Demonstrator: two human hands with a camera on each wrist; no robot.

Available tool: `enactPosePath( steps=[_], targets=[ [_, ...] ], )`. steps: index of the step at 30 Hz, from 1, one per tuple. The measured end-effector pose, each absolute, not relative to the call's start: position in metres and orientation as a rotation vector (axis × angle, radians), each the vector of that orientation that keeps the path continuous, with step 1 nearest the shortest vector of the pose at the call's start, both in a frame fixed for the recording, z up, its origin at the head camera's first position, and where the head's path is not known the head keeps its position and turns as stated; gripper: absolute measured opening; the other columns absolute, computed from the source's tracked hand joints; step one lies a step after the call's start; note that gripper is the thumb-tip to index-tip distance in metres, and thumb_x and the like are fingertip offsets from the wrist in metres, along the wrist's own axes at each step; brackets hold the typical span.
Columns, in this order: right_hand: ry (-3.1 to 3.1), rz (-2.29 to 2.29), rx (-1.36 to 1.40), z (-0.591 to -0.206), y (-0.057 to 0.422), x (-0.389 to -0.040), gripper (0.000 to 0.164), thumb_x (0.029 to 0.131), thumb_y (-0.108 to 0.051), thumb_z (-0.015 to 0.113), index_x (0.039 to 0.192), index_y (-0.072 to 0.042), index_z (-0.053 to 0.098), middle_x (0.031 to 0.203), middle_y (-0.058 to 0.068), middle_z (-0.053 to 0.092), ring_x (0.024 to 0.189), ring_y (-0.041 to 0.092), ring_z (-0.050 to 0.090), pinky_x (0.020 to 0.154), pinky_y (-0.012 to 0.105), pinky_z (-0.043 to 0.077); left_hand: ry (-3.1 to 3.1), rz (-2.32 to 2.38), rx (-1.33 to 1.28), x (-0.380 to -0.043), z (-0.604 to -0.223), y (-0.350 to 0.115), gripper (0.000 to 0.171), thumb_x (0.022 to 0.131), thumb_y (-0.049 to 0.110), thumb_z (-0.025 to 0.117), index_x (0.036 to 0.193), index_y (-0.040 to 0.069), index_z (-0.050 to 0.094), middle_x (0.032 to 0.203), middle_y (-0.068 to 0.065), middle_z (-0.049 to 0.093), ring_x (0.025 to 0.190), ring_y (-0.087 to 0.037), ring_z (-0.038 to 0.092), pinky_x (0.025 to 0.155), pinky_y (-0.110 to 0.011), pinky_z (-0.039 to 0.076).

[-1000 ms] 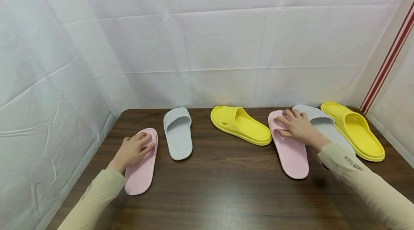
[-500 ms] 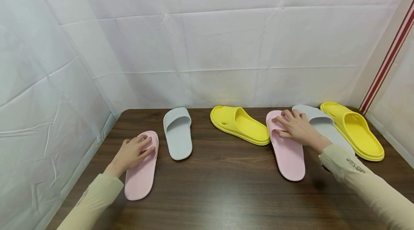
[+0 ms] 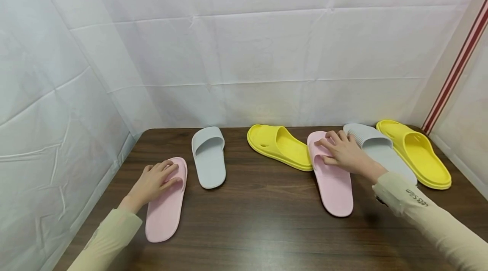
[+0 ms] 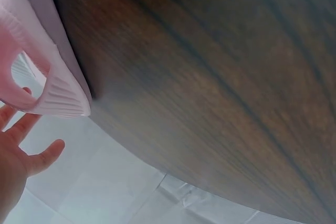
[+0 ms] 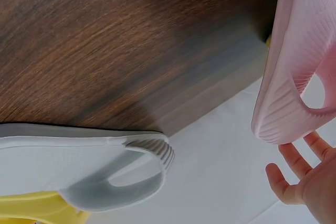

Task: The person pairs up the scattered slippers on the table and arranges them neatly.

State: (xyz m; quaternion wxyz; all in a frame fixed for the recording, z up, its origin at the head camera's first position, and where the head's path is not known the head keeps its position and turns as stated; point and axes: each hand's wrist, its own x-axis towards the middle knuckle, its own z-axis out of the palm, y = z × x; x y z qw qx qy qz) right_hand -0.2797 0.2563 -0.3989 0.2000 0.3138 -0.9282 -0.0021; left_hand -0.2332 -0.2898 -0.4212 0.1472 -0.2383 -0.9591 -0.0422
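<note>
Contact is noted at the left pink slipper (image 3: pixel 164 220) and the right pink slipper (image 3: pixel 337 194), both lying sole down on the table (image 3: pixel 248 233) with toes toward the cloth (image 3: pixel 259 51). Long axes are not parallel: the left one runs heel to toe away and slightly right, the right one away and slightly left. The left hand (image 3: pixel 151 180) is nearer the left pink slipper, reaching its strap from the left; the fingers lie loosely spread on the strap, thumb clear of it in the wrist view. The right hand (image 3: pixel 345 152) comes in from the right over the other strap, fingers likewise relaxed and touching, not wrapped round; each sole extends from the hand toward the person. Obstruction is judged chiefly at the left yellow slipper (image 3: pixel 270 142): its heel meets the left edge of the right pink slipper, and whether it merely touches or lies partly under cannot be told. The left grey slipper (image 3: pixel 211 167) stands just beside the left pink slipper, on its right, also between the pair. The right grey slipper (image 3: pixel 385 152) lies right of the right hand, near its sleeve (image 3: pixel 404 197), with the right yellow slipper (image 3: pixel 423 156) alongside, farther right.
</note>
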Motion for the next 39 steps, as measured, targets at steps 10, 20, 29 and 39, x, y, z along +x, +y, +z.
enactPosePath(
  steps=[10, 20, 29, 39],
  targets=[
    [-2.562, -0.003, 0.903, -0.4, 0.252, -0.279, 0.039, 0.079, -0.038, 0.059, 0.112, -0.021, 0.048, 0.106, 0.01, 0.043, 0.089, 0.03, 0.04, 0.066, 0.045, 0.029, -2.682, -0.225, -0.692, -0.228, -0.406, -0.281, 0.032, 0.081, 0.035, 0.061, 0.103, 0.014, 0.051, 0.106, -0.011, 0.052, 0.095, -0.032, 0.054, 0.082, -0.053, 0.035],
    [-2.594, 0.006, 0.881, -0.403, 0.249, -0.278, 0.038, 0.08, -0.042, 0.058, 0.111, -0.023, 0.048, 0.106, 0.009, 0.044, 0.091, 0.029, 0.04, 0.066, 0.042, 0.029, -2.612, -0.228, -0.872, -0.23, -0.389, -0.24, 0.035, 0.081, 0.036, 0.061, 0.106, 0.013, 0.056, 0.101, -0.009, 0.055, 0.093, -0.028, 0.054, 0.085, -0.049, 0.036],
    [-2.588, 0.003, 0.872, -0.405, 0.251, -0.279, 0.037, 0.079, -0.042, 0.057, 0.111, -0.024, 0.048, 0.106, 0.009, 0.044, 0.091, 0.029, 0.04, 0.067, 0.042, 0.029, -2.601, -0.272, -0.958, -0.232, -0.384, -0.214, 0.036, 0.084, 0.034, 0.057, 0.112, 0.011, 0.054, 0.106, -0.01, 0.055, 0.1, -0.024, 0.053, 0.089, -0.048, 0.036],
    [-2.603, 0.017, 0.869, -0.404, 0.25, -0.277, 0.037, 0.079, -0.042, 0.057, 0.111, -0.024, 0.049, 0.106, 0.008, 0.044, 0.091, 0.028, 0.04, 0.069, 0.042, 0.029, -2.535, -0.198, -1.032, -0.23, -0.383, -0.186, 0.04, 0.083, 0.033, 0.059, 0.117, 0.012, 0.054, 0.106, -0.009, 0.056, 0.097, -0.021, 0.055, 0.088, -0.046, 0.033]
  ],
)
